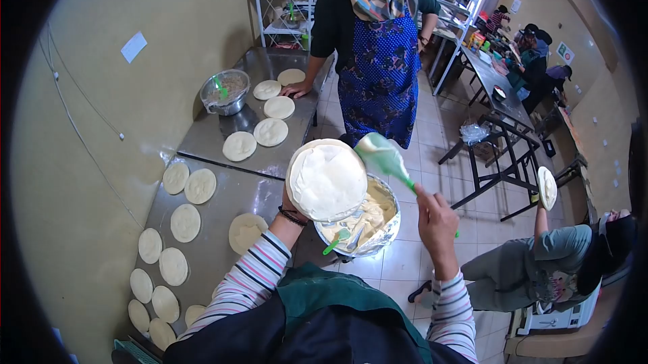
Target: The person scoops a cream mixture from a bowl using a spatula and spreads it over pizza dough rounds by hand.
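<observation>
Above the tub [387,240], the left hand [288,206] props up a cream-smeared disc [329,180] from beneath, while beside it the right hand [437,221] grips a green spatula [385,157]!

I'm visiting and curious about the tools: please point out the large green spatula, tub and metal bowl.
Large green spatula [383,157]: head view, on its blade.
Tub [386,239]: head view, on its outer wall.
Metal bowl [236,105]: head view, on its outer wall.
</observation>
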### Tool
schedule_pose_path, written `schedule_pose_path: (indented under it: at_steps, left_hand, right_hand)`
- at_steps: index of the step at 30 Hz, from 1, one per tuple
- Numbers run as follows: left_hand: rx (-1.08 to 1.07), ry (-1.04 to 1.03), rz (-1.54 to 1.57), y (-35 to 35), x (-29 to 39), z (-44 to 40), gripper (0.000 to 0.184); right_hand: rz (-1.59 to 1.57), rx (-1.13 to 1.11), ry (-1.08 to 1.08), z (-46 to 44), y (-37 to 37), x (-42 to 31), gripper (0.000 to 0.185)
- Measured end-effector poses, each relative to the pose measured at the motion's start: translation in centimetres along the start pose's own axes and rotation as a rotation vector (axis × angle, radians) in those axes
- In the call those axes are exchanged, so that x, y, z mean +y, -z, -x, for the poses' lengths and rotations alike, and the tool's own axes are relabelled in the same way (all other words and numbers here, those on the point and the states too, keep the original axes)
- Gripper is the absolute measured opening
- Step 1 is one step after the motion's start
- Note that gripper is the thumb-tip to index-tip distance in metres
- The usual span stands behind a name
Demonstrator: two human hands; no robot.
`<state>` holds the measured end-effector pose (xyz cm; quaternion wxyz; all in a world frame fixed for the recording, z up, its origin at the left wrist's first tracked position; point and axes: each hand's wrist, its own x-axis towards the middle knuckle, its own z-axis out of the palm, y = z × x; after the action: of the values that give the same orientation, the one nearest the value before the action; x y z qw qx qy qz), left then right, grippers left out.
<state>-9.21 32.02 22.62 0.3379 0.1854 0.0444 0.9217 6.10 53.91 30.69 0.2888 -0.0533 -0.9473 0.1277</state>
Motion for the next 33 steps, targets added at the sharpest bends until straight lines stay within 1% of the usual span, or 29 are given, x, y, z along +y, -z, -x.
schedule_pose_path:
  at_steps: [1, 2, 3, 4, 5, 6, 7, 8, 9, 10, 11, 13, 15, 17, 18, 19, 21, 22, 23, 25, 26, 27, 28, 29, 31, 32, 33]
  left_hand:
    - [-0.004, 0.001, 0.046, 0.3, -0.1, -0.2, 0.048]
    - [-0.007, 0.005, 0.093, 0.8, -0.3, -0.2, 0.049]
    - [0.047, -0.021, -0.061, 1.6, -0.6, -0.3, 0.053]
    - [0.010, 0.031, 0.031, 2.3, -1.2, -0.3, 0.054]
    - [-0.027, 0.083, 0.123, 1.6, -1.7, -0.5, 0.054]
    - [0.024, 0.051, 0.040, 1.1, -2.0, -0.2, 0.053]
    - [0.023, 0.054, 0.037, 0.8, -1.9, 0.0, 0.053]
    - [0.084, 0.002, -0.065, 0.5, -1.6, 0.0, 0.053]
    - [0.142, -0.051, -0.169, -0.2, -1.2, -0.1, 0.052]
    - [0.183, -0.091, -0.171, -0.9, -0.7, -0.2, 0.053]
    - [0.182, -0.095, -0.175, -1.1, -0.4, -0.4, 0.053]
    - [0.146, -0.182, -0.185, -1.2, 0.1, -1.0, 0.053]
    - [0.147, -0.173, -0.195, -0.1, 0.0, -1.0, 0.053]
    - [0.044, -0.071, -0.145, 0.7, -0.7, -1.1, 0.053]
    - [-0.019, 0.019, -0.011, -0.2, -1.4, -1.2, 0.053]
    - [0.032, 0.016, -0.024, 0.5, -2.0, -1.1, 0.051]
    - [-0.046, -0.016, -0.008, 0.8, -2.0, -1.8, 0.049]
    - [0.117, -0.080, -0.220, 1.0, -1.6, -1.9, 0.048]
    - [0.040, -0.031, -0.045, 0.3, -1.0, -1.8, 0.047]
    - [0.184, -0.033, -0.135, 0.2, -0.2, -1.7, 0.047]
    - [0.183, -0.042, -0.132, 0.1, -0.1, -1.8, 0.047]
    - [0.126, -0.041, -0.110, 0.0, -0.3, -1.8, 0.048]
    - [0.074, -0.035, -0.084, 0.0, -0.6, -1.6, 0.048]
    - [0.011, 0.066, 0.028, 0.2, -1.1, -1.8, 0.050]
    - [-0.074, 0.088, 0.153, 0.8, -2.5, -2.1, 0.052]
    - [0.012, 0.122, 0.066, 0.6, -2.4, -2.2, 0.053]
    - [0.052, 0.083, 0.016, 0.6, -2.2, -2.1, 0.052]
  right_hand:
    - [-0.073, -0.033, 0.034, 0.5, 0.2, -0.2, 0.031]
    - [-0.090, -0.075, 0.131, 0.9, 0.0, -1.4, 0.032]
    - [-0.109, -0.120, 0.220, 1.4, -0.4, -3.0, 0.033]
    - [-0.042, -0.087, 0.243, 1.0, -0.6, -3.9, 0.033]
    - [-0.044, -0.087, 0.233, 0.3, -0.8, -3.7, 0.033]
    - [-0.027, -0.072, 0.133, -0.5, -1.0, -3.3, 0.032]
    - [-0.009, -0.052, 0.038, -1.1, -1.0, -2.8, 0.032]
    - [-0.006, -0.118, -0.009, -1.3, -0.1, -2.5, 0.030]
    - [-0.011, -0.110, -0.009, -1.0, 0.5, -2.0, 0.030]
    - [-0.073, -0.197, -0.026, -0.1, 1.0, -1.3, 0.029]
    - [-0.132, -0.291, -0.040, 0.9, 1.5, -1.0, 0.029]
    - [-0.257, -0.470, -0.042, 2.7, 2.5, -1.1, 0.027]
    - [-0.467, -0.423, 0.080, 3.1, 2.6, -1.3, 0.026]
    - [-0.384, -0.321, -0.081, 1.4, 2.0, -1.8, 0.027]
    - [-0.421, -0.235, -0.047, 0.1, 1.0, -1.3, 0.028]
    - [-0.429, -0.241, -0.050, 0.3, 0.8, -1.7, 0.028]
    - [-0.420, -0.394, -0.004, -0.6, 0.5, -2.8, 0.029]
    - [-0.308, -0.439, 0.067, 0.0, 1.7, -3.5, 0.028]
    - [-0.315, -0.445, 0.081, 0.5, 3.2, -3.6, 0.028]
    - [0.010, -0.560, 0.024, 1.0, 6.0, -2.3, 0.027]
    - [0.040, -0.462, -0.002, 0.6, 6.6, -1.6, 0.027]
    - [0.071, -0.365, -0.035, 0.4, 6.9, -1.0, 0.027]
    - [0.026, -0.274, 0.008, -0.3, 6.0, -0.4, 0.028]
    - [0.029, -0.286, -0.004, -1.4, 5.2, -0.8, 0.028]
    - [-0.121, -0.224, 0.113, -3.3, 3.8, -2.7, 0.029]
    - [-0.112, -0.290, 0.166, -3.2, 3.7, -3.3, 0.029]
    - [-0.104, -0.353, 0.224, -3.1, 3.7, -3.7, 0.029]
